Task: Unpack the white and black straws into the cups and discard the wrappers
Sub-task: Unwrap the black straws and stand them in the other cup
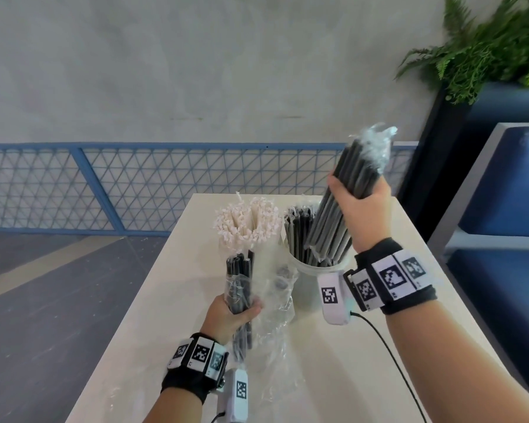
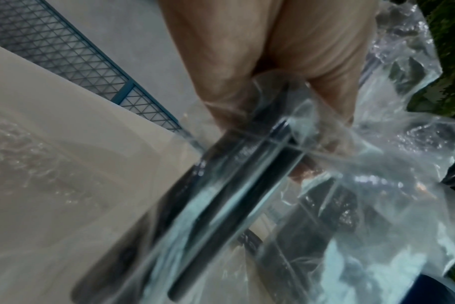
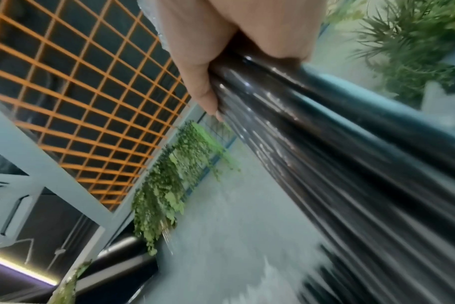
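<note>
My right hand (image 1: 359,206) grips a thick bundle of black straws (image 1: 333,221) near its top, tilted, its lower ends inside the white cup (image 1: 312,270) that holds more black straws. The right wrist view shows my fingers (image 3: 203,82) curled round that bundle (image 3: 325,144). A bunch of white paper-wrapped straws (image 1: 248,224) stands left of it; their cup is hidden. My left hand (image 1: 232,312) holds a smaller bundle of black straws (image 1: 240,282) still inside its clear plastic wrapper (image 1: 272,303), upright above the table. In the left wrist view the wrapper (image 2: 364,174) bunches round the straws (image 2: 221,195).
The beige table (image 1: 333,361) is narrow, with floor to its left and a blue bench seat (image 1: 501,209) to its right. A blue mesh railing (image 1: 135,184) runs behind it. A potted fern (image 1: 486,50) stands at the back right.
</note>
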Motion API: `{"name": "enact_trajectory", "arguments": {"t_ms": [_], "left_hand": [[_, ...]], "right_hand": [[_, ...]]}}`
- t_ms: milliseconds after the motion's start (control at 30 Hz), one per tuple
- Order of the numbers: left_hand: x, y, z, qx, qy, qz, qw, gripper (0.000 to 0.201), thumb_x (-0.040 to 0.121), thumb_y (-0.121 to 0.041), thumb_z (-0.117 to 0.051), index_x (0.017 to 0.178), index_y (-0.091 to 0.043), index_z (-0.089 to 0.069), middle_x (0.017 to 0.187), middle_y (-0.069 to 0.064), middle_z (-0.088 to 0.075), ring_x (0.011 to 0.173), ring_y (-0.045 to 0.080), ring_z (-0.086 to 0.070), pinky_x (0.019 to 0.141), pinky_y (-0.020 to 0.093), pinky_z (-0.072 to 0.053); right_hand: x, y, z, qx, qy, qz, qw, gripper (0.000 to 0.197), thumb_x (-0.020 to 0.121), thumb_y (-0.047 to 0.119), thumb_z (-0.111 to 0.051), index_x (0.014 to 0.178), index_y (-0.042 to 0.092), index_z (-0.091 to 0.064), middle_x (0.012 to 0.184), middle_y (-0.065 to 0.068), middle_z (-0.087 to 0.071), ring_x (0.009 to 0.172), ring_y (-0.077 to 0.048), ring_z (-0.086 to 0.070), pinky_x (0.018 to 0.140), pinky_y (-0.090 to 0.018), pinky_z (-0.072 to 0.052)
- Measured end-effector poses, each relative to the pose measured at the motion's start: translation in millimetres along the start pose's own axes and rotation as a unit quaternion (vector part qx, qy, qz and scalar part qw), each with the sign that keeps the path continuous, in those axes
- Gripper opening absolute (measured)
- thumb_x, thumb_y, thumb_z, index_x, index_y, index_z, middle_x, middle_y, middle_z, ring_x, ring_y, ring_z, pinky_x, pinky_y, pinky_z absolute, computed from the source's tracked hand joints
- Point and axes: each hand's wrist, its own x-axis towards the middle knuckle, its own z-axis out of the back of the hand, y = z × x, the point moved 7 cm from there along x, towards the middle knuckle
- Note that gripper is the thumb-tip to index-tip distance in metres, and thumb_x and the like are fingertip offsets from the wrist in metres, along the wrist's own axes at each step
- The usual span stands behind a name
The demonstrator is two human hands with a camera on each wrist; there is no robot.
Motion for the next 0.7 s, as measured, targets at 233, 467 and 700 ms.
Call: {"name": "enact_trajectory", "arguments": {"t_ms": [233,467,700], "left_hand": [[-1.0,-7.2,0.0,-0.019,-0.004,-0.004,1.000,0.017,0.071,-0.005,-0.077,0.080,-0.018,-0.071,0.069,-0.013,-0.073,0.070,-0.002,-0.068,0.063,0.008,-0.050],[-2.0,-12.0,-2.8,-0.052,0.006,-0.002,0.999,0.018,0.071,-0.001,-0.075,0.084,-0.012,-0.071,0.071,-0.011,-0.074,0.074,0.001,-0.069,0.065,0.011,-0.051],[-1.9,-14.9,-4.0,-0.042,-0.003,-0.006,0.999,0.018,0.070,-0.007,-0.078,0.083,-0.017,-0.072,0.078,-0.007,-0.075,0.081,0.005,-0.071,0.071,0.014,-0.053]], "right_hand": [[-26.3,-69.6,-31.3,-0.084,0.114,-0.087,0.986,0.032,0.080,0.018,-0.072,0.108,0.011,-0.059,0.088,0.006,-0.063,0.078,-0.007,-0.059,0.073,-0.019,-0.048],[-32.2,-105.5,-39.8,-0.123,0.158,-0.150,0.968,0.032,0.081,0.012,-0.070,0.109,0.005,-0.058,0.094,-0.003,-0.061,0.089,-0.018,-0.058,0.084,-0.027,-0.046],[-34.5,-97.6,-32.6,-0.169,0.116,-0.100,0.974,0.067,0.075,0.024,-0.076,0.132,0.012,-0.042,0.125,-0.006,-0.057,0.116,-0.022,-0.054,0.099,-0.031,-0.044]]}}
